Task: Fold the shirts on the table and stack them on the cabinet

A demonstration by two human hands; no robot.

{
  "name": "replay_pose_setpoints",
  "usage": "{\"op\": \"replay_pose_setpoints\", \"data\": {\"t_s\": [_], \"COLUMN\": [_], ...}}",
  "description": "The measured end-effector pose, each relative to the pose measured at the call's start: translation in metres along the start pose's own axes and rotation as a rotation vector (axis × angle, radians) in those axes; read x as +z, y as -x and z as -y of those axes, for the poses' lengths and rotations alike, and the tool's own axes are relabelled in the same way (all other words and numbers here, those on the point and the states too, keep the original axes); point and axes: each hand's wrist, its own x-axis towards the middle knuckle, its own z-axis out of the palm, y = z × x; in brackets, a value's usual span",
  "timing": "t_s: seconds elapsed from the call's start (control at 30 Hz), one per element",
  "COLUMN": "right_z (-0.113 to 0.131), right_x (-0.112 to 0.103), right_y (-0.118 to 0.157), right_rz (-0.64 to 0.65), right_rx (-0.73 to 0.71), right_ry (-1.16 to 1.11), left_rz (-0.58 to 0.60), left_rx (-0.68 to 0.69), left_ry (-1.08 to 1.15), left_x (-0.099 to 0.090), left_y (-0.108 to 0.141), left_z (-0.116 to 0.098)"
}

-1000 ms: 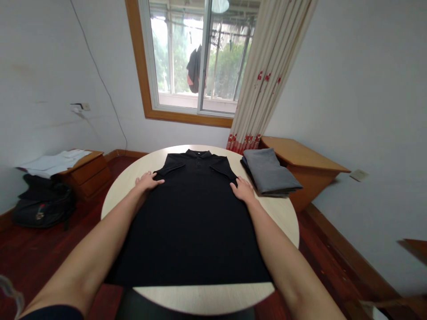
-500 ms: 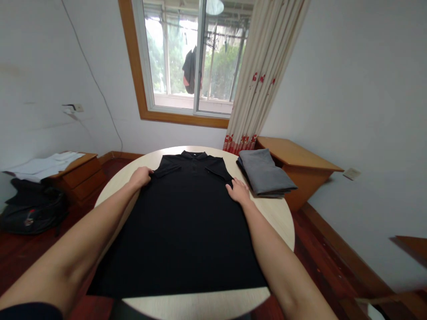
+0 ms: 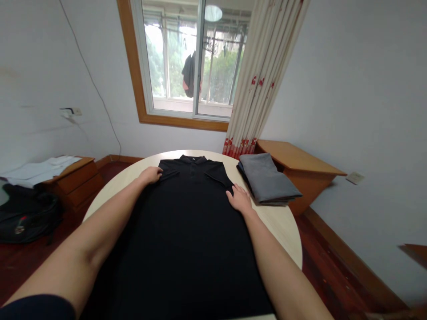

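The table (image 3: 280,226) is in the middle — on it lies the shirt (image 3: 193,231), with folded clothes (image 3: 268,178) to the right; behind it is the window (image 3: 190,66) — left of it, the drawer cabinet (image 3: 78,180).

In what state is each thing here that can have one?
Black shirt: spread flat, front up
Left hand: fingers curled at one sleeve; grip unclear
Right hand: open, laid beside the other sleeve
Grey cloth: folded
Curtain: gathered to one side
Drawers: shut
Window: open or shut, unclear
Black bag: slumped
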Motion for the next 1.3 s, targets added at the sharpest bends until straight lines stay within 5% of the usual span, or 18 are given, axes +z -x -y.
{"op": "replay_pose_setpoints", "data": {"t_s": [0.27, 0.63, 0.97, 1.13, 1.3], "right_z": [0.001, -0.002, -0.014, -0.016, -0.014], "right_x": [-0.001, 0.0, 0.006, 0.007, 0.004], "right_y": [-0.002, -0.006, -0.003, -0.003, -0.004], "right_rz": [0.016, 0.018, -0.044, -0.05, -0.022], "right_rx": [0.007, -0.004, -0.07, -0.08, -0.064], "right_ry": [0.024, 0.058, -0.03, -0.034, -0.029], "left_rz": [0.153, -0.014, 0.021, -0.073, -0.099], "left_rx": [-0.013, 0.073, 0.304, 0.273, 0.266], "left_ry": [0.056, -0.014, -0.126, -0.141, -0.147], "left_x": [0.016, 0.016, -0.005, -0.006, 0.002], "left_y": [-0.036, -0.084, -0.123, -0.121, -0.081], "left_z": [0.013, 0.011, 0.0, -0.01, -0.024]}}
